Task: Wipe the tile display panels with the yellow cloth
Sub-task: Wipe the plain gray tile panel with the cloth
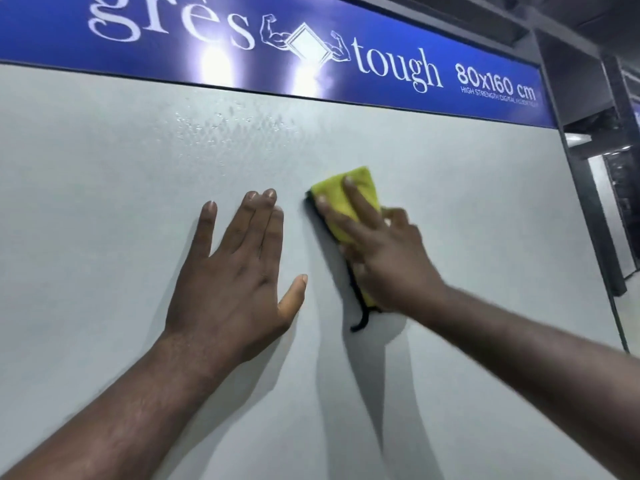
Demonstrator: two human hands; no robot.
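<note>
Where sign (pixel 311 39) reads "tough 80x160 cm", small print illegible.

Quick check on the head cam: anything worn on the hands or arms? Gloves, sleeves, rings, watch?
Nothing worn that shows. The left hand and right hand are bare: no gloves, no rings on the visible fingers. Both forearms are bare right to the frame edge, with no sleeve, watch or wristband in view. Fingernails are short and unpainted.
</note>
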